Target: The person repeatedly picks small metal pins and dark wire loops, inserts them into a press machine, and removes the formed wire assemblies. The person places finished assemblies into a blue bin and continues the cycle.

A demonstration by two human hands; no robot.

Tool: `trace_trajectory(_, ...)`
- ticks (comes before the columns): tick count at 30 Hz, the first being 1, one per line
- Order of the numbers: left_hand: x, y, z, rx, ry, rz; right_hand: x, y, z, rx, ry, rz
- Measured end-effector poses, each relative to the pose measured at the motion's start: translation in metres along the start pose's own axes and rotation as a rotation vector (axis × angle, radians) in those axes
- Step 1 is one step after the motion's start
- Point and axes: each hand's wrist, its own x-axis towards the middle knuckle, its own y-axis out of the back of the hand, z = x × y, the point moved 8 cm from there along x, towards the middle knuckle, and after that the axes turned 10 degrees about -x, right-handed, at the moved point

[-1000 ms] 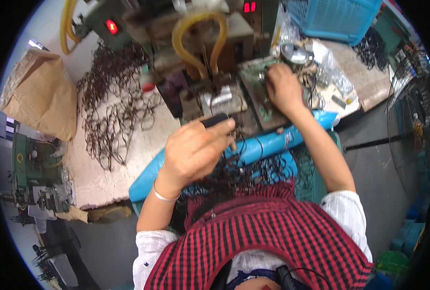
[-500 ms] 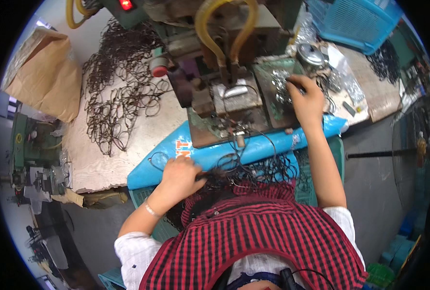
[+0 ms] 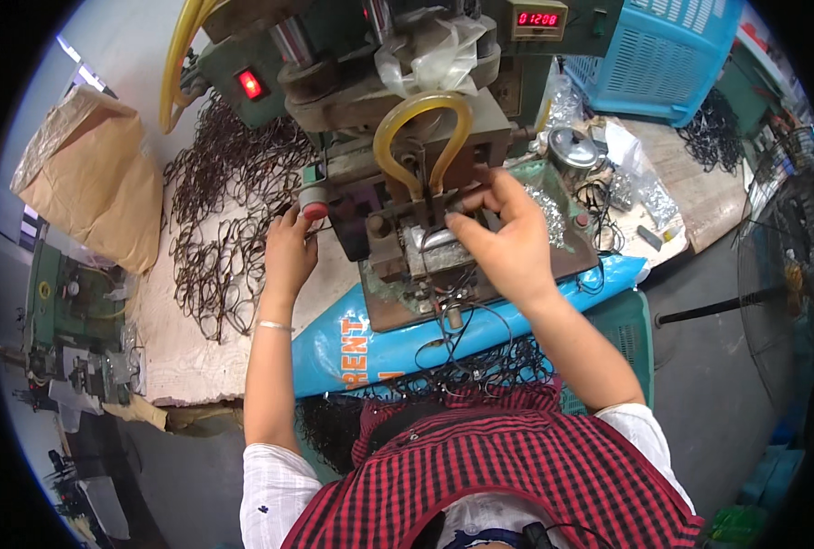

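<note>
My right hand (image 3: 517,245) reaches into the bench press (image 3: 452,128), thumb and fingers curled at the metal mould block (image 3: 434,245). What they pinch there is hidden. Up beside the red push button (image 3: 314,210) is my left hand (image 3: 290,254), its fingers stretched and apart; whether they touch the button is unclear. A looped yellow hose (image 3: 422,105) hangs over the mould. Thin black cables (image 3: 452,302) trail off the press base across the blue plastic sheet (image 3: 329,352).
Piles of dark looped cables (image 3: 219,265) cover the table's left side, near a brown paper sack (image 3: 96,183). To the right are small shiny bits (image 3: 549,215), a round metal pot (image 3: 571,148) and a blue basket (image 3: 658,59). A green crate (image 3: 640,352) sits below the sheet.
My left hand has risen from the blue sheet to the red button. My right hand has moved left from the shiny bits to the mould. The view has shifted, showing more of the press.
</note>
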Motion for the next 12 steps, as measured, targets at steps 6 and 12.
trace_trajectory(6, -0.012, -0.057, -0.041, 0.054, 0.241, -0.057, -0.005, -0.003, 0.006, 0.100, -0.111, 0.030)
trace_trajectory(12, -0.041, 0.014, -0.046, -0.604, 0.336, 0.551, -0.013, -0.014, -0.011, 0.270, -0.184, 0.046)
